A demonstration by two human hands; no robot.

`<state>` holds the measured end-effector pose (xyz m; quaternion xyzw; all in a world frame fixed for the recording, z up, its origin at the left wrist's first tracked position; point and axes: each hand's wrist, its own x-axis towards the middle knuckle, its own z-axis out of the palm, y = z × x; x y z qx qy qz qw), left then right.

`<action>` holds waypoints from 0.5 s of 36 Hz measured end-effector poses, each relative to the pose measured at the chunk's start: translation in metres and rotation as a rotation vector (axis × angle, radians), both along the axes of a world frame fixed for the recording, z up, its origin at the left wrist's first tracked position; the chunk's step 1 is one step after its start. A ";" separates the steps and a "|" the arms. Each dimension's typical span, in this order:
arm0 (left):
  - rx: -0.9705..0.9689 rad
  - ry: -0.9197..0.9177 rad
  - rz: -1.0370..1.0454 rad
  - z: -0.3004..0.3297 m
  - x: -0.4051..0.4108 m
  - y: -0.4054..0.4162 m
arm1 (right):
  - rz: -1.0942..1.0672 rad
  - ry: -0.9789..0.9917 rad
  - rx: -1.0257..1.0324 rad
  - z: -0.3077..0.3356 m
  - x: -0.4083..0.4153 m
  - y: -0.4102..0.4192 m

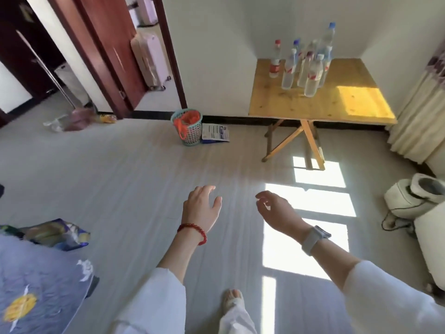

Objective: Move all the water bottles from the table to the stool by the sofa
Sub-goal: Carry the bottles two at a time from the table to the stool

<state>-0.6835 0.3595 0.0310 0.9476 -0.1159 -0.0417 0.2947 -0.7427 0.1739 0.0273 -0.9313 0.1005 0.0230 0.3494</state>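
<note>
- The left hand (201,208) and right hand (277,212) are hanging loose and empty, well short of the table (320,106).
- Judging by this, the fetching step is starting: reaching the water bottles (305,66) clustered on it comes next.

A wooden folding table (313,104) stands against the white wall, and on it the water bottles (304,66) cluster upright toward its back edge, sunlight on its right part.

Home living room, tiled floor (134,165), wooden folding table (313,104), suitcase (150,61) by doorway, waste basket (187,127)
</note>
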 end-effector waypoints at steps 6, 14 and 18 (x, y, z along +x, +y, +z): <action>-0.037 -0.030 -0.034 0.018 0.147 -0.029 | -0.039 -0.005 0.010 0.028 0.139 -0.025; -0.101 -0.005 -0.128 0.002 0.303 -0.112 | -0.161 0.004 0.020 0.018 0.278 -0.100; -0.094 -0.014 -0.175 -0.010 0.389 -0.160 | -0.235 -0.028 0.076 0.006 0.360 -0.150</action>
